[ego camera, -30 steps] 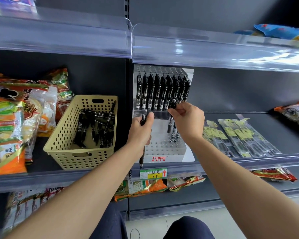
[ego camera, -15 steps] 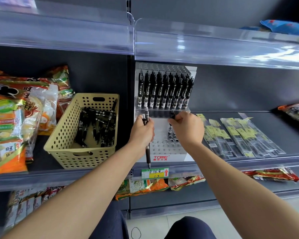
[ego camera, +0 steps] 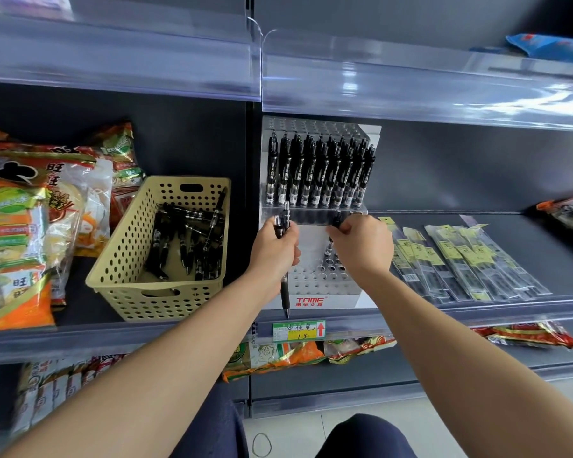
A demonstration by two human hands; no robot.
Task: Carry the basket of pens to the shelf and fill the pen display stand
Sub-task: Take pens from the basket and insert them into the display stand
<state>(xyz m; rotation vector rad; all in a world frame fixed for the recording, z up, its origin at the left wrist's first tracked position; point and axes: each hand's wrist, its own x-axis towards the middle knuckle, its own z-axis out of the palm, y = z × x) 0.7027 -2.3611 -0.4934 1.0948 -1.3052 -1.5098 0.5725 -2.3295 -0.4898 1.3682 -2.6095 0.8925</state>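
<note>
Carry step judged done: basket (ego camera: 153, 302) parked on the shelf (ego camera: 80, 340), centre left of frame, with loose black pens (ego camera: 186, 239) lying inside.

Now on the fill step at the pen display stand (ego camera: 315, 300), centre of frame.
- Gripping a small bunch of pens (ego camera: 284, 294) in the left hand (ego camera: 273, 256). Fingers curled round the barrels, tips pointing down in front of the stand's lower left.
- Pinching the top of a single pen (ego camera: 337, 222) with the right hand (ego camera: 361, 246). Fingers curled, just above the right side of the lower tier (ego camera: 308, 279).
- Reading the upper tier (ego camera: 318, 173) as full, and the lower tier as mostly bare holes.

Next, probably:
- Push the single pen straight down until seated, then let go.
- Pull another from the left-hand bunch and line up with a free hole beside it.
- Keep each pen vertical, given the tight hole spacing.

Hidden or unclear:
- Can't count the left-hand bunch: at least two caps showing above the fist.
- Can't see the single pen's tip or its hole, both hidden behind the right hand.
- Can't tell how many holes there are already filled.
- Can't read the print on the barrels.
</note>
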